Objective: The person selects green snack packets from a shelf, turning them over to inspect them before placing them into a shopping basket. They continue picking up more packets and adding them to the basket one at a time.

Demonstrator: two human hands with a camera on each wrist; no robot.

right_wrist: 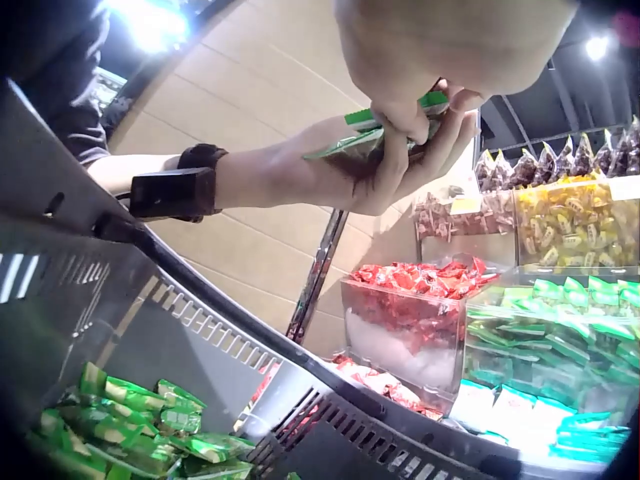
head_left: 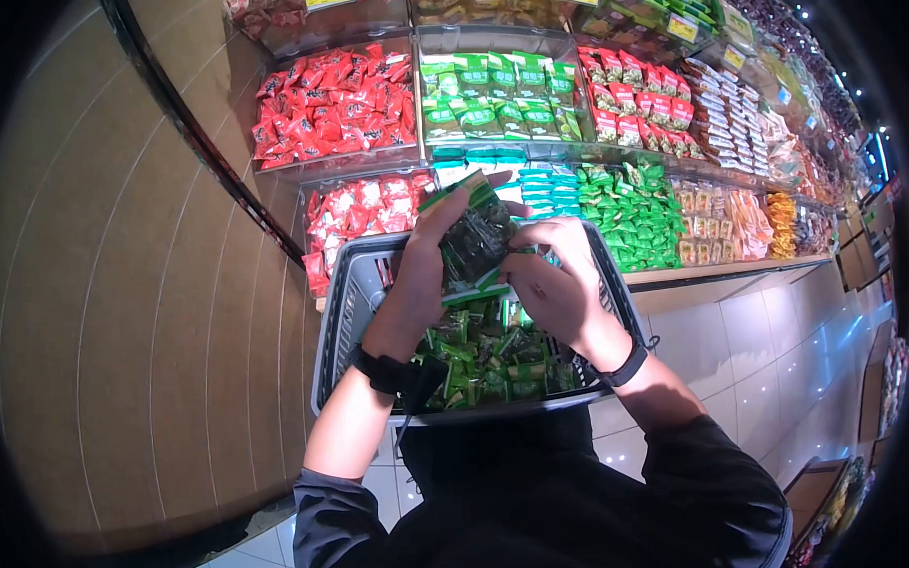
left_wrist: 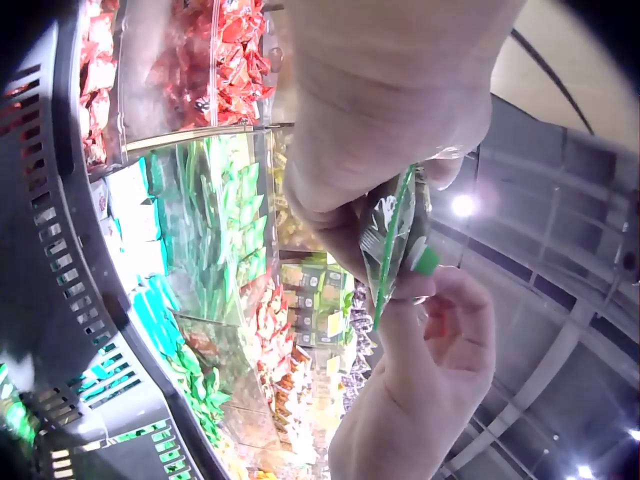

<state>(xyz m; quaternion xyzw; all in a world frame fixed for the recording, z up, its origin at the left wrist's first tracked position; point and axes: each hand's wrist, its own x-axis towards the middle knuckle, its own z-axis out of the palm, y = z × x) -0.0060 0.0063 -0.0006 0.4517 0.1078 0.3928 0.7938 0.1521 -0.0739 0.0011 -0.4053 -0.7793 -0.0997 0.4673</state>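
Note:
Above the basket, a clear packet [head_left: 476, 241] with green edges and dark contents is held up between both hands. My left hand [head_left: 421, 265] grips it from its left side, fingers behind and thumb along the edge. At the packet's right edge my right hand [head_left: 558, 280] pinches with thumb and curled fingers. A small green piece [left_wrist: 425, 262] shows by the right fingertips in the left wrist view. Below the hands, the grey basket [head_left: 322, 359] contains many small green packets [head_left: 523, 377], also seen in the right wrist view.
Store bins stand beyond the basket: red packets [head_left: 338, 100], green bags [head_left: 502, 77], teal packets [head_left: 549, 193] and green sweets [head_left: 627, 213]. A curved brown wall [head_left: 165, 294] rises at left. Pale floor tiles [head_left: 722, 345] lie at right.

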